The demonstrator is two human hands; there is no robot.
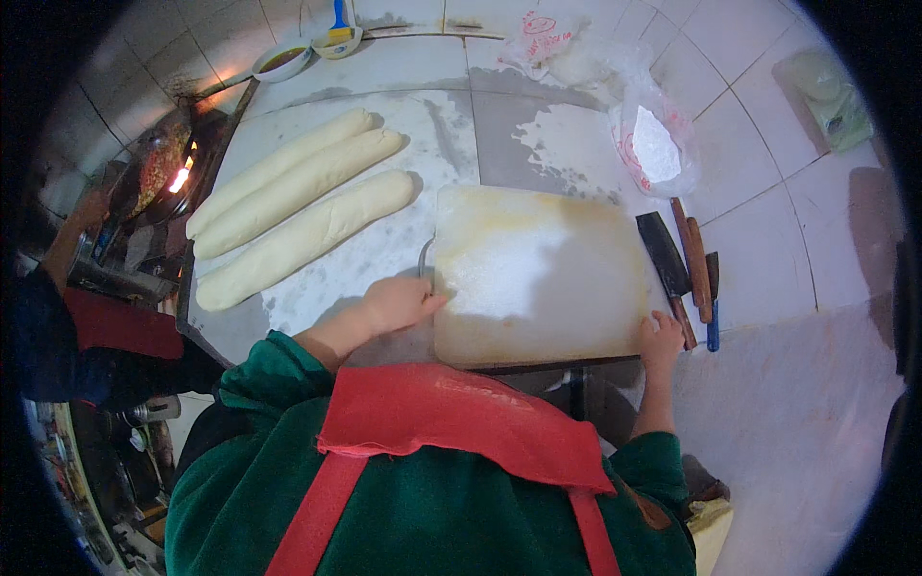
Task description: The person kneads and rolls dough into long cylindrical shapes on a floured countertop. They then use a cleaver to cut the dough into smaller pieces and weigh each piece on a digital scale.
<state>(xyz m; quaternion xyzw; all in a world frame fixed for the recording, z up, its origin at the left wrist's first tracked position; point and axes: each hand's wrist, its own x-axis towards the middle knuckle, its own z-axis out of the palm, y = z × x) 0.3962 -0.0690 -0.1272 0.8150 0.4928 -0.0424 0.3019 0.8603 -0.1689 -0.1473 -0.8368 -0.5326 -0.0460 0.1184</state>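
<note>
A pale plastic cutting board (591,288), worn yellowish along its edges, lies before me at the counter's front edge. My left hand (400,302) holds its left edge, fingers curled and thumb at the rim. At the lower right edge, my right hand (661,340) grips the board, close to the handle of a dark cleaver (664,255). Left of the board rest three long rolls of dough, one nearest me (310,241), a middle one (302,194) and a far one (281,173). Part of a thin curved object (425,255) shows beside the board's left edge.
Right of the cleaver lie a wooden rolling pin (697,266), another wooden stick (681,227) and a blue-handled knife (713,327). Behind are a plastic bag of white powder (654,147), a bowl of dark liquid (281,65) and a brush (340,32). At left, a person handles a wok (155,169) near flames.
</note>
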